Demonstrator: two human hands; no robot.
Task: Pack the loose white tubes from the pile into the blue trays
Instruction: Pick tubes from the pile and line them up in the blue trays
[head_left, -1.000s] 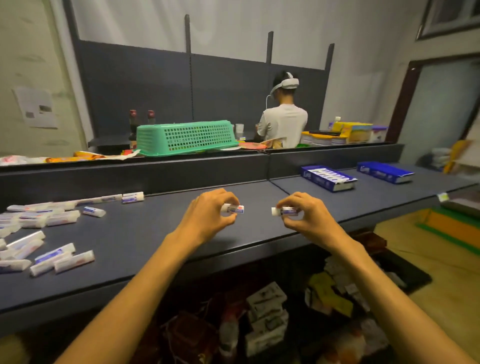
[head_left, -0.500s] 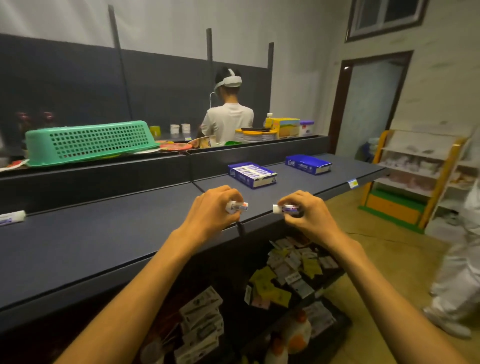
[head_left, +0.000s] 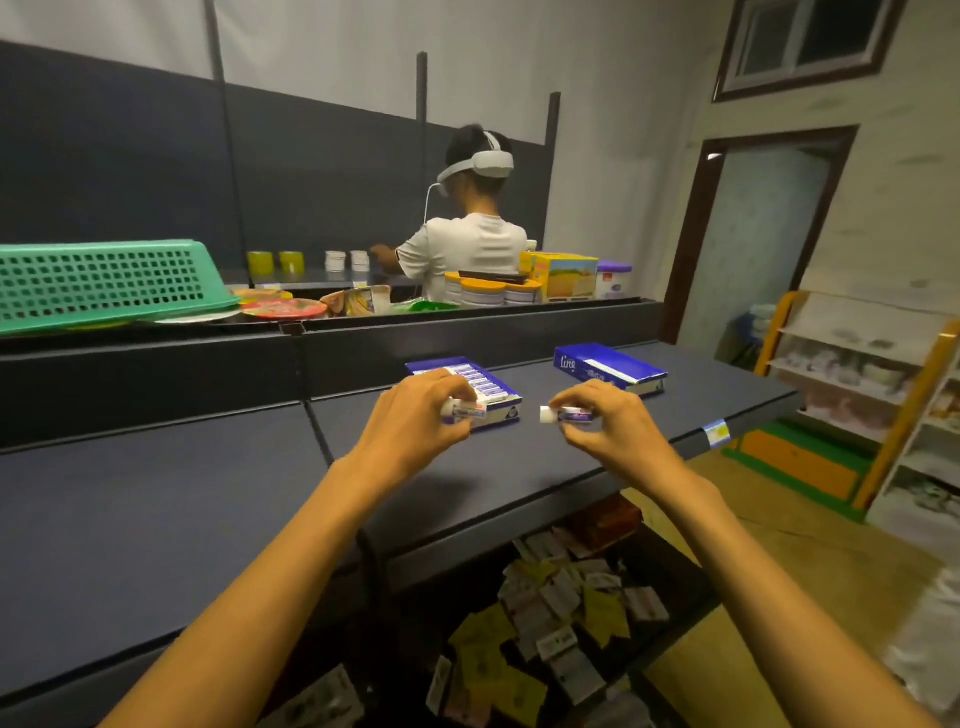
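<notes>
We stand at a dark grey shelf (head_left: 156, 519) that runs left to right across the room. Below its near edge lie mixed packets (head_left: 545, 623) on a lower level. Above the shelf, our left hand (head_left: 410, 421) pinches a white tube (head_left: 465, 409) between thumb and curled fingers, directly over the near end of the left blue tray (head_left: 506, 410), which holds a row of tubes. Our right hand (head_left: 608, 421) pinches a second white tube (head_left: 566, 414), held level, just right of that tray. Farther right sits the second blue tray (head_left: 610, 370). Beyond, a green basket (head_left: 104, 283) rests on the upper ledge, and a person in a headset (head_left: 470, 244) stands facing away.
</notes>
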